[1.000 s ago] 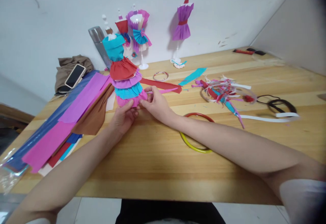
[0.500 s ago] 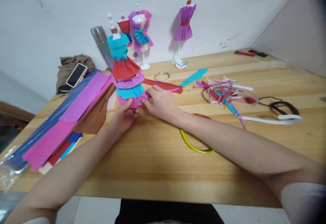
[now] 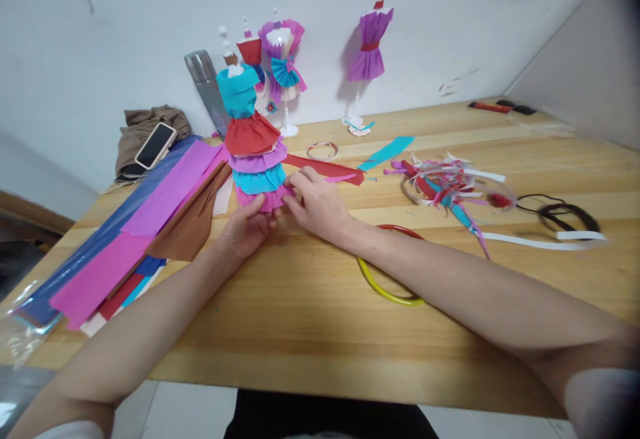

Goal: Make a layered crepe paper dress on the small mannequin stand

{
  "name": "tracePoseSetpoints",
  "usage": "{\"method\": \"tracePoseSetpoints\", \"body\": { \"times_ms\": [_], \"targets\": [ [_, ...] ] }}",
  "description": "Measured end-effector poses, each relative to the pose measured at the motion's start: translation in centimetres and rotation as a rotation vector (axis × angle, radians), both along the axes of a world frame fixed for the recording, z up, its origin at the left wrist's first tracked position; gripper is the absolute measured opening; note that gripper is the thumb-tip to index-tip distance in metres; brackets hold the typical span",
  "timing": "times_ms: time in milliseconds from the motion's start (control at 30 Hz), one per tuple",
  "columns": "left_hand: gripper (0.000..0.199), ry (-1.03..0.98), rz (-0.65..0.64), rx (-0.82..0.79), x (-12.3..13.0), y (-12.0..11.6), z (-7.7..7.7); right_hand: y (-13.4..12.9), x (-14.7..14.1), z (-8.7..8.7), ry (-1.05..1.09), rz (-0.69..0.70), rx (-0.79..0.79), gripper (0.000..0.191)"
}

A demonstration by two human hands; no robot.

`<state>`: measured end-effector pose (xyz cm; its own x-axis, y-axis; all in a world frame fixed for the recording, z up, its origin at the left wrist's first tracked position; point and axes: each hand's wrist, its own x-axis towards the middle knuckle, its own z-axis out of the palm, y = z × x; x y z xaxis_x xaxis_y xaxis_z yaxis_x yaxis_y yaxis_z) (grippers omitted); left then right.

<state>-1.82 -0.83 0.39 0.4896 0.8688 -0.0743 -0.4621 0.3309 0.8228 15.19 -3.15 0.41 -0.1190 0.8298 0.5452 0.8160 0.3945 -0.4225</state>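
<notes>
Since one second ago, right hand [image 3: 323,204] has shifted a little and covers more of the thin pink strip [image 3: 342,178], while the mannequin [image 3: 225,46] leans slightly less to the left. Head view shows the layered dress [image 3: 254,134] on this mannequin, at left of centre above the table [image 3: 310,332], in front of the grey bottle [image 3: 209,92]. Left hand [image 3: 247,231] pinches its pink bottom ruffle, thumb in front and fingers beneath. Fingertips of the right hand are narrow together at the right edge of the same ruffle; whether they grip the paper, I cannot tell. Near the left arm lie magenta sheets [image 3: 103,278] and a brown sheet [image 3: 186,234]. Beneath the right forearm passes a red and yellow ring [image 3: 377,288]; farther right lies a tangle of colourful scraps [image 3: 443,186].
</notes>
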Motion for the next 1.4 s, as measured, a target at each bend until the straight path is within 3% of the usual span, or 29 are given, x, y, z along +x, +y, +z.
{"method": "tracePoseSetpoints", "body": {
  "times_ms": [267,567,867,1100,1400],
  "targets": [
    [0.019,0.024,-0.008,-0.048,-0.1,0.0,0.0,0.5,0.0,-0.2,0.274,0.029,-0.104,0.003],
    [0.014,0.020,-0.013,-0.045,0.0,0.1,0.0,0.5,-0.2,0.2,0.372,0.030,-0.137,0.018],
    [0.018,0.009,-0.036,-0.051,0.0,0.1,0.1,1.1,-0.1,-0.4,0.553,0.056,-0.191,0.012],
    [0.017,-0.004,-0.036,-0.071,-0.1,0.2,0.0,0.7,-0.2,0.0,0.557,0.016,-0.194,0.007],
    [0.018,-0.007,-0.043,-0.079,-0.2,0.3,-0.2,0.8,-0.2,0.0,0.466,-0.005,-0.232,0.021]
  ]
}}
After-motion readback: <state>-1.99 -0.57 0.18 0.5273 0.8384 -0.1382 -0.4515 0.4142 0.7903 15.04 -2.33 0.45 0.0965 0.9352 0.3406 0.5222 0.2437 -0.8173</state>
